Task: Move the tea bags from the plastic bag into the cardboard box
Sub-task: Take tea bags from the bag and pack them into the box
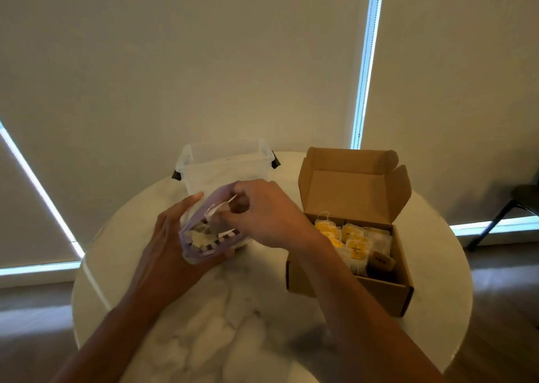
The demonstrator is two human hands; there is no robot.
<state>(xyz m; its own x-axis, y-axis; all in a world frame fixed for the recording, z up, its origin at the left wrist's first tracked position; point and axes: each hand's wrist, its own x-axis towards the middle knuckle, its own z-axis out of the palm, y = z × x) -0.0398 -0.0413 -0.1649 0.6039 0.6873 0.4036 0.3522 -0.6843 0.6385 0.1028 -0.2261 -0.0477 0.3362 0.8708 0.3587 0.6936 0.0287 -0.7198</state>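
— Several tea bags (353, 242) lay in the cardboard box (379, 292); more remained in the plastic bag (201, 238). Hands?
— My left hand (169, 254) cradled that bag, thumb hooked beneath. My right hand (262, 213), fingers curled inside its mouth, pinched a tea bag (223, 207). Step judged: extraction. Next: lift clear, release over box.

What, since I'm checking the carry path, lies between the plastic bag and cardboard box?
Head view: only the right hand, reaching into the plastic bag; the table beneath is bare to the cardboard box.
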